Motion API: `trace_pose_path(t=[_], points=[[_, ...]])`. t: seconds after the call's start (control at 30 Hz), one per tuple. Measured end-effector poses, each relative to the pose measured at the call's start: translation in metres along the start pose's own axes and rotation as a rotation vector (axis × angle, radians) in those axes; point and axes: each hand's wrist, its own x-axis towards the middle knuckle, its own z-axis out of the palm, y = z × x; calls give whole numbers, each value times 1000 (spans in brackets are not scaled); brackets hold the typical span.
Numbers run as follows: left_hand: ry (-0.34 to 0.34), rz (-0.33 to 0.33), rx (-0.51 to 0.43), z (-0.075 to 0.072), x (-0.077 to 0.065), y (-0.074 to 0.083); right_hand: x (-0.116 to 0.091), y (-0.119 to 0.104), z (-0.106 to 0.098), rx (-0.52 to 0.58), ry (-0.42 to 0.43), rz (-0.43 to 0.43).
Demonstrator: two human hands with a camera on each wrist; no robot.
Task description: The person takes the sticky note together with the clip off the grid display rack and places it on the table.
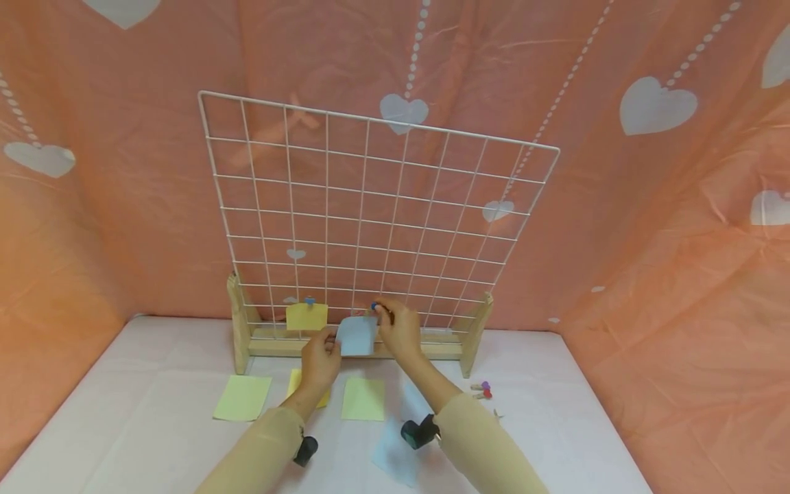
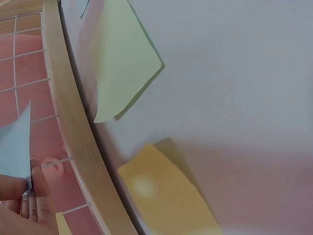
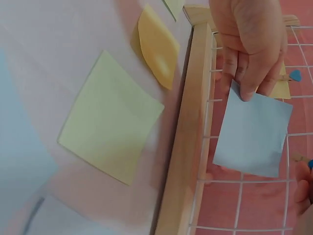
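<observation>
A pale blue paper note (image 1: 356, 336) is held up against the lower part of a white wire grid (image 1: 368, 119). My left hand (image 1: 321, 360) pinches its left edge between thumb and fingers; the right wrist view also shows this grip on the note (image 3: 253, 134). At the note's upper right corner, my right hand (image 1: 401, 333) holds a small wooden clip with a blue top (image 1: 374, 307). Whether the clip bites the paper cannot be told. Left of there, a yellow note (image 1: 306, 318) hangs from the grid under another blue-topped clip (image 1: 310, 300).
Wooden feet (image 1: 239, 329) and a crossbar support the grid. On the white table (image 1: 166, 391) lie a left green note (image 1: 243, 398), a middle green note (image 1: 363, 399), an orange-yellow note (image 2: 161, 188) and blue paper (image 1: 396, 456). Small clips (image 1: 486, 392) lie at right.
</observation>
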Motion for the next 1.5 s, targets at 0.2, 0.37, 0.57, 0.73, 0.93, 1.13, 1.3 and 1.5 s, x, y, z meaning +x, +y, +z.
trace_pose_path(t=[0.2,0.37,0.57,0.73,0.93,1.13,1.3,1.5], points=[[14,-45,-29,-3,-8,-3,-13,6,-6,194,-12,166],[16,-76,-39,-5,-13,-8,-21,12,-15,251,-21,198],[-2,-99,-31,-10,-18,-10,-28,20,-22,297,-32,226],[-24,-125,-22,-13,-21,-8,-32,25,-26,289,-29,254],[-53,-132,-4,-16,-27,-10,-40,25,-34,288,-28,284],[-67,-120,4,-21,-36,-10,-49,36,-40,251,-36,321],[-81,-124,4,-25,-41,-12,-55,44,-46,255,-37,348],[-97,-137,3,-29,-45,-13,-62,51,-51,228,-43,371]])
